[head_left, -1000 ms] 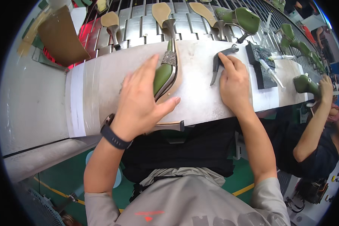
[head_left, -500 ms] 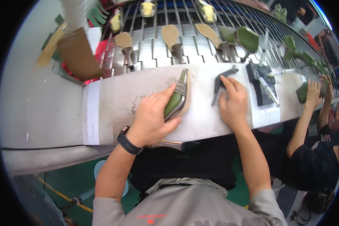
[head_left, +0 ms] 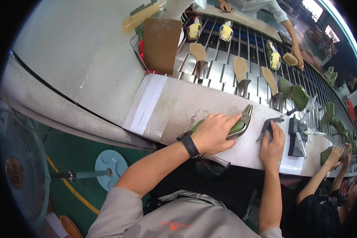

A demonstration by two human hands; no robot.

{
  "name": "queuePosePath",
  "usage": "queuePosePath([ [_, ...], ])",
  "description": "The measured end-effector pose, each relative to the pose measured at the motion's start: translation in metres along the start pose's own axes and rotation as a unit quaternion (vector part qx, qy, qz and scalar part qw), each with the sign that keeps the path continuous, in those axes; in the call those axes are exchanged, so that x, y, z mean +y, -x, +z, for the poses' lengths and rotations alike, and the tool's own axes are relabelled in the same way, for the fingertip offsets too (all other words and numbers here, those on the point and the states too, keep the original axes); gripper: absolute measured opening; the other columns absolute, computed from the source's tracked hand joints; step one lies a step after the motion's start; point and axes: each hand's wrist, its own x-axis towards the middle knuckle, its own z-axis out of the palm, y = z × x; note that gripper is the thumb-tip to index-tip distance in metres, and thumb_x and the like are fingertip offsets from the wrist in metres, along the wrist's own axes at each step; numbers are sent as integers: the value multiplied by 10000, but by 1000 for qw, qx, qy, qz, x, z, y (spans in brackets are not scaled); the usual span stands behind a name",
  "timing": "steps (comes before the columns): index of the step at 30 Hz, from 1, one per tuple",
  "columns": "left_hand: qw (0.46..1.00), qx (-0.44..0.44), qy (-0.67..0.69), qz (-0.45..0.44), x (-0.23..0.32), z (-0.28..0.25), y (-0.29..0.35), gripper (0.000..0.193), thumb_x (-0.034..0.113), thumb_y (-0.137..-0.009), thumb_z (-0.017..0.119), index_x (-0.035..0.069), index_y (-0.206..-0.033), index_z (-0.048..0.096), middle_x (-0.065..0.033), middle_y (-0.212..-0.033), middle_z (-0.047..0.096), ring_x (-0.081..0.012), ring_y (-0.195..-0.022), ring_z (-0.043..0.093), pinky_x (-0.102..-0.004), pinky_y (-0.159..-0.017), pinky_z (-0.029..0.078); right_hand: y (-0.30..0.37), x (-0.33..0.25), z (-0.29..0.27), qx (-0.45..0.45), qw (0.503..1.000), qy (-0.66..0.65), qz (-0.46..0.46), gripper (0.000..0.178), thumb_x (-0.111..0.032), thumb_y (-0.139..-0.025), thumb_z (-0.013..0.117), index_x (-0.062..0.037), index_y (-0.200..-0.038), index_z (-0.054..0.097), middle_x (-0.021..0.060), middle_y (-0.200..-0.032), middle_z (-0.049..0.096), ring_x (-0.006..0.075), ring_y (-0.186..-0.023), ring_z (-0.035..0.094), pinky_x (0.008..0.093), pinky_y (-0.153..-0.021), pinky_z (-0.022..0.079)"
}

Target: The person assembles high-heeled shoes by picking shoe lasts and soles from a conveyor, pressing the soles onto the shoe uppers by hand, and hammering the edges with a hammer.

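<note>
Left hand: fingers close together across the green shoe, thumb apart on the near side; firmness of hold — cannot tell.
Green shoe: mid-depth on the tabletop, its glittery strap toward the far edge.
Right hand: fingers loosely curled at a grey tool near the far edge; whether gripped, cannot tell.
Strap contact: a second ago fingertips lay beside it; now they reach it, apparently steadying the shoe.

Between the left hand on a green shoe and the right hand on a dark tool, a worktop strip leaves passing room. Right of the tool grip, a black block (syringes on it) obstructs; beyond both grips, heeled shoes.
</note>
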Motion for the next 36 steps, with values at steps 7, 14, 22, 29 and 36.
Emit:
queuePosePath([
  [7, 1000, 7, 15, 24, -3, 0, -13, 818, 251, -822, 801, -40, -1527, 502, -247, -1330, 670, -409, -1222, 630, -482, -1078, 472, -5, 0, -6, 7, 1000, 15, -1, 507, -45, -878, 695, -52, -1385, 676, 214, -1326, 664, 419, -1232, 613, 492, -1081, 470],
  [14, 1000, -22, 17, 12, -1, -6, -11, 845, 217, -816, 822, -22, -1552, 483, -241, -1293, 672, -435, -1182, 621, -484, -1054, 459, -7, -6, 0, 21, 1000, 12, 18, 491, -55, -853, 727, -57, -1344, 703, 191, -1297, 677, 397, -1187, 626, 484, -1061, 474],
  [22, 996, -80, 17, 19, 4, -15, -16, 870, 198, -818, 829, -27, -1575, 463, -243, -1306, 660, -423, -1186, 613, -461, -1069, 452, -8, -3, -1, 28, 999, 7, 29, 474, -28, -866, 693, -62, -1339, 708, 176, -1288, 687, 383, -1184, 625, 486, -1059, 462],
  [29, 988, -120, 90, -29, 10, -21, -24, 713, 244, -932, 748, -53, -1533, 506, -270, -1327, 668, -421, -1233, 622, -467, -1097, 443, -9, -8, -14, -36, 998, 58, 4, 518, 55, -809, 631, -18, -1318, 697, 147, -1199, 706, 354, -1122, 648, 462, -925, 514],
  [36, 983, -106, 119, -94, 23, -11, -53, 588, 138, -964, 664, -119, -1474, 523, -312, -1101, 722, -409, -996, 742, -404, -930, 557, -9, -32, -69, -208, 927, -272, 151, 408, -70, -880, 759, 4, -1278, 702, 165, -1126, 728, 258, -1003, 700, 371, -886, 552],
])
